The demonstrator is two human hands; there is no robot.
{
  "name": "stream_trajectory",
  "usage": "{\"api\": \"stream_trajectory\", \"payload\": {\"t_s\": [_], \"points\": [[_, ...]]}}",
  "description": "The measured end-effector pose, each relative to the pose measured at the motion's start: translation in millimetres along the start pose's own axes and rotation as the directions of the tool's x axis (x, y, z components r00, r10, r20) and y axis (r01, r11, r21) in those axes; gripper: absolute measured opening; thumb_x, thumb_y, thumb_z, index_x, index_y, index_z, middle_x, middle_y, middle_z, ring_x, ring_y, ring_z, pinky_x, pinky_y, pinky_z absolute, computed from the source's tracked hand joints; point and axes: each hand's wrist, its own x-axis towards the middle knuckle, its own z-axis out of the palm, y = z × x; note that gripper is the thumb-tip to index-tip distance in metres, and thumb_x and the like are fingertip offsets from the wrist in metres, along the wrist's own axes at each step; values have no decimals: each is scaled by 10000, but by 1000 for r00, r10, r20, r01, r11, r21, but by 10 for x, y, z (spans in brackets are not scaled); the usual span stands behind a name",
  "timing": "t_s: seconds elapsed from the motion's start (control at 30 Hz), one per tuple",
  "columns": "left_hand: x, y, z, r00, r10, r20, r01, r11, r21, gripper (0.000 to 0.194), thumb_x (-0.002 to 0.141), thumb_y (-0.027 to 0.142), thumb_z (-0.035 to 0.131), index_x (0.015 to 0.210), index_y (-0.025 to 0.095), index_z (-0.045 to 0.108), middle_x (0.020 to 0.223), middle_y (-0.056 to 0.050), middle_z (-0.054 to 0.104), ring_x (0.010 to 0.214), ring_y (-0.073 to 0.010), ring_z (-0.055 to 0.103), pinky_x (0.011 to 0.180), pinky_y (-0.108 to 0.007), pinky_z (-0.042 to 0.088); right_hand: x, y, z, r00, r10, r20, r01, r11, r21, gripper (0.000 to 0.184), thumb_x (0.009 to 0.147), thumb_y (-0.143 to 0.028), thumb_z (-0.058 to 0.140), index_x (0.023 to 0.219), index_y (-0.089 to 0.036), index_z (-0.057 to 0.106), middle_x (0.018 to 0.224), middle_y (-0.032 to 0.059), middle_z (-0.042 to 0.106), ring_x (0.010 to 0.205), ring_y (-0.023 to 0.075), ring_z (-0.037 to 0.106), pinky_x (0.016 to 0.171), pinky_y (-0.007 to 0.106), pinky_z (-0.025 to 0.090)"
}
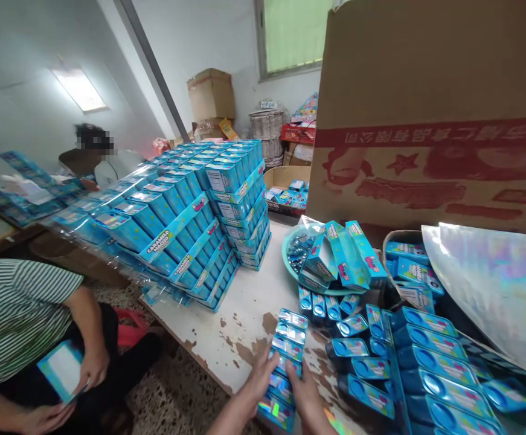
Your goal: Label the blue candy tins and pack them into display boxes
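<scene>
A row of several small shiny blue candy packs (pixel 291 334) lies lengthwise near the front edge of the worn white table. My left hand (pixel 259 376) grips its left side, thumb on top. From the right side my right hand (pixel 307 389) closes on the same row, thumb also on top. The near end of the row shows between my forearms. To the right are loose blue candy packs (pixel 366 396) and a longer row of packs (pixel 444 386). Folded blue display boxes (pixel 346 257) rest on a turquoise bowl (pixel 285 257) holding small wrapped pieces.
Tall stacks of filled blue display trays (pixel 190 241) stand at the table's left. A big cardboard carton (pixel 426 78) rises at the back right, beside iridescent film sheets (pixel 493 290). At left sits a co-worker in a striped shirt (pixel 22 314), holding a blue-edged card (pixel 63 370).
</scene>
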Motion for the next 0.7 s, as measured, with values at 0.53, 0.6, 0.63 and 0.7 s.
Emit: {"api": "stream_trajectory", "payload": {"t_s": [0.53,0.6,0.63,0.7], "points": [[-205,313,-808,641,673,-370,-89,544,834,397,847,399,439,1145,196,606,1201,-105,622,1160,-250,542,997,-460,429,786,-1070,1642,984,-60,165,75,994,-83,245,721,-285,564,938,-172,589,990,119,682,942,279,637,792,356,475],[-315,37,-831,674,628,-388,-59,569,820,394,838,410,454,1126,198,622,1197,-103,627,1160,-257,549,990,-453,447,814,-1099,1707,983,-84,161,93,994,-49,243,731,-275,567,953,-178,587,985,115,681,922,274,636,789,371,476],[-344,-72,-854,699,608,-377,-56,571,819,388,828,414,471,1110,205,634,1197,-98,630,1158,-261,553,985,-446,458,830,-1111,1732,982,-104,157,109,994,-27,246,734,-271,569,958,-172,589,977,122,680,904,275,639,777,378,479],[-353,-215,-903,746,575,-335,-62,562,825,371,803,420,503,1077,224,657,1182,-84,643,1140,-267,569,959,-433,487,871,-1140,1764,970,-180,164,177,984,34,266,732,-279,580,962,-146,596,948,143,678,870,286,644,743,389,487]]}}
